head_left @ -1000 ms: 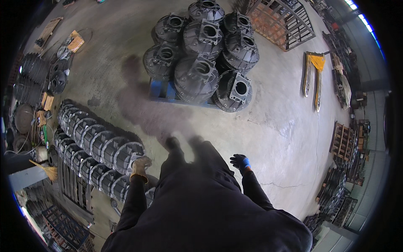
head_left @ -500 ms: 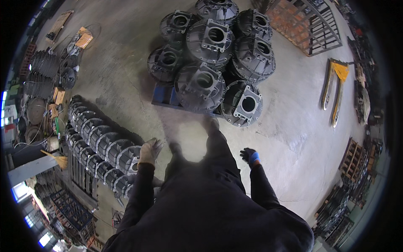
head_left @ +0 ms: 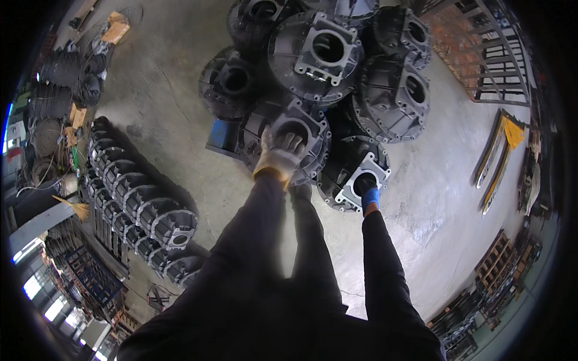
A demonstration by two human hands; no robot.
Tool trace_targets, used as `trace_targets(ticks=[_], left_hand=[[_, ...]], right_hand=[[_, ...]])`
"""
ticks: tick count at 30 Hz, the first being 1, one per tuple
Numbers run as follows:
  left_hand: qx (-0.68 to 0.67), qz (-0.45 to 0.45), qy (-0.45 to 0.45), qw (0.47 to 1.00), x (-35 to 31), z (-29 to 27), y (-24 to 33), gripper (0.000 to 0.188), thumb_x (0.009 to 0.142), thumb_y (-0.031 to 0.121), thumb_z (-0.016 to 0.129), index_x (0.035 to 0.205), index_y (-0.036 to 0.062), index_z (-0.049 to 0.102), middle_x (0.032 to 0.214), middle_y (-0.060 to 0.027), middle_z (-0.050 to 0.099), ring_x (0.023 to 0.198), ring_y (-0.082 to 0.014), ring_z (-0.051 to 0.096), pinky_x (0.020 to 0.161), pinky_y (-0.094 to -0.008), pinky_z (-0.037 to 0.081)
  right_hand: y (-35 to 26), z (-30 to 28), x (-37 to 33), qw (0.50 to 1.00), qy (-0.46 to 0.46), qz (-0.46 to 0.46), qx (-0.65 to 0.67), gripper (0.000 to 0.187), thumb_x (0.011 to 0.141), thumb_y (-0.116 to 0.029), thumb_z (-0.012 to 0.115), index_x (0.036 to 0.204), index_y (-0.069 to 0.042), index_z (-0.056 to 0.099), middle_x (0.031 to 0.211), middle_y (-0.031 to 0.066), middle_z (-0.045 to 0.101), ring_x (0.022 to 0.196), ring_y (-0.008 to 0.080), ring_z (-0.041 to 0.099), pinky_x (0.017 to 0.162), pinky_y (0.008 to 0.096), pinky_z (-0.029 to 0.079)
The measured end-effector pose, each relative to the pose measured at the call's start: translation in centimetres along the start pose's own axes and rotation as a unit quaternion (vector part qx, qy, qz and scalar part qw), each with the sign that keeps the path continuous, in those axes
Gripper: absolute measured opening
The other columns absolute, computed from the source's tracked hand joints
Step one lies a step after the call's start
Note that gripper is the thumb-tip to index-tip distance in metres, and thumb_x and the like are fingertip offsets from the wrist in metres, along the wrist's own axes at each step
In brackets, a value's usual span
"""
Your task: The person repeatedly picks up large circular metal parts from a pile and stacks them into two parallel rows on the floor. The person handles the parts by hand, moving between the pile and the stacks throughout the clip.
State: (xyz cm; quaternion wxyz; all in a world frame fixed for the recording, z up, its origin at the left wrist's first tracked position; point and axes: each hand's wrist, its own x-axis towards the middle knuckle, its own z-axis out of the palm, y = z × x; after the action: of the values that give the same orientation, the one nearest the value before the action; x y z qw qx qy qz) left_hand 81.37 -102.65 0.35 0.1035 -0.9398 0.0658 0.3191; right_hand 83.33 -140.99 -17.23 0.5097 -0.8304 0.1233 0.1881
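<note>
My left hand, in a light grey glove with a yellowish cuff, lies over a dark metal bell housing at the pile's near side. Its fingers are stretched out and apart, reaching to the rim of the round opening. My right hand, in a black and blue glove, reaches into the round opening of another bell housing just to the right. That housing leans with its pale machined square face up. The right fingers are hidden in the opening, so their grip does not show.
Several more bell housings are heaped beyond, partly on a blue pallet. Long rows of nested housings lie on the left. A yellow pallet jack and a metal cage stand at the right.
Both hands have moved forward from beside my body onto two near housings. I have leaned in, so the pile looks larger and closer.
</note>
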Motion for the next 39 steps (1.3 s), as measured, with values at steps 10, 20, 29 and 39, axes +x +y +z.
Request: trace_targets(ticks=[10,20,29,39], left_hand=[[0.797,-0.115,-0.124,0.581,14.9,8.8,1.5,0.05,0.1,0.04,0.029,0.146,0.0227,0.037,0.154,-0.0024,0.031,0.142,-0.0258,0.026,0.113,-0.0637,0.012],[0.945,0.067,-0.191,0.256,9.5,12.2,2.9,0.056,0.089,0.048,0.047,0.137,0.018,0.045,0.137,-0.0062,0.043,0.129,-0.0284,0.037,0.104,-0.0588,0.027],[0.931,0.061,-0.221,-0.285,-9.1,16.9,7.2,0.058,0.093,0.051,0.039,0.143,0.0211,0.038,0.148,-0.0071,0.035,0.138,-0.0308,0.028,0.109,-0.0624,0.014],[0.857,0.363,-0.321,0.174,-31.2,15.1,8.9,0.053,0.091,0.05,0.05,0.131,0.0153,0.05,0.131,-0.006,0.053,0.118,-0.0282,0.047,0.101,-0.054,0.039]], right_hand=[[8.1,6.1,6.2,0.983,0.069,0.163,-0.044,0.028,0.093,-0.026,0.055,0.099,-0.002,0.068,0.095,0.0134,0.07,0.083,0.029,0.064,0.073,0.0361,0.047],[3.3,5.9,5.5,0.97,0.025,0.243,-0.018,0.029,0.096,-0.031,0.055,0.108,-0.007,0.065,0.095,0.0076,0.068,0.083,0.0233,0.062,0.069,0.0335,0.048],[14.5,3.7,10.5,0.961,-0.053,0.272,0.017,0.033,0.096,-0.032,0.052,0.117,-0.008,0.063,0.101,0.0056,0.067,0.083,0.0241,0.064,0.073,0.036,0.051],[11.9,0.9,12.1,0.926,-0.165,0.231,0.249,0.03,0.093,-0.045,0.058,0.102,-0.02,0.071,0.09,0.0021,0.071,0.076,0.0194,0.063,0.075,0.0344,0.05]])
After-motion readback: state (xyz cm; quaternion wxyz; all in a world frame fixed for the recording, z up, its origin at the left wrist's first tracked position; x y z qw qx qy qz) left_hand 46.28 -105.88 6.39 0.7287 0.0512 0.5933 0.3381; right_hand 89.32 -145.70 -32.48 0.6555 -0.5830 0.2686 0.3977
